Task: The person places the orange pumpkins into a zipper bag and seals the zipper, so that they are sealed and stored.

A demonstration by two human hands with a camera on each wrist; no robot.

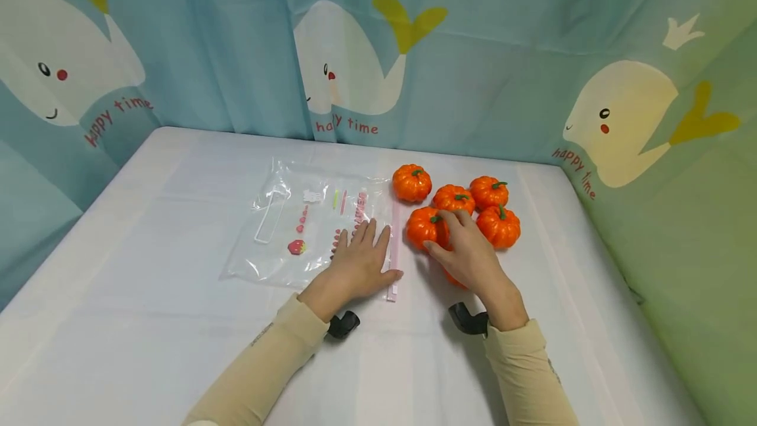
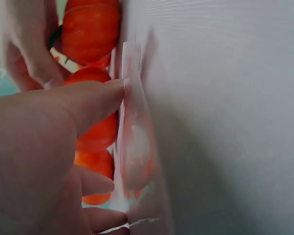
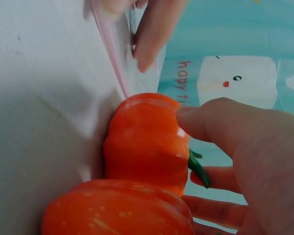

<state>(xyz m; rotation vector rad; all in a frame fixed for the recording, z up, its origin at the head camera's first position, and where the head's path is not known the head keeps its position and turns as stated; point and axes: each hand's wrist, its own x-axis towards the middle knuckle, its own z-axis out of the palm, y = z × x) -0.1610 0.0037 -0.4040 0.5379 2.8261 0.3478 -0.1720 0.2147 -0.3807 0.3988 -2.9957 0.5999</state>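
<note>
My left hand (image 1: 359, 263) lies with spread fingers on a clear zip bag (image 1: 275, 215), near its pink zip edge (image 1: 395, 242). The bag is flat on the table, printed with a strawberry and other small pictures. Right of that edge, my right hand (image 1: 473, 255) holds a small orange toy pumpkin (image 1: 421, 229) with a green stem. In the right wrist view, the thumb touches one side of this pumpkin (image 3: 144, 142) and the fingers curl past its stem. Another pumpkin (image 1: 454, 278) is mostly hidden beneath the right hand.
Several more toy pumpkins cluster behind and beside the right hand, including one at the back (image 1: 411, 183) by the bag's corner and one to the right (image 1: 499, 227). A white cloth covers the table (image 1: 148, 327). Blue-green curtains (image 1: 485, 84) with whale prints hang behind.
</note>
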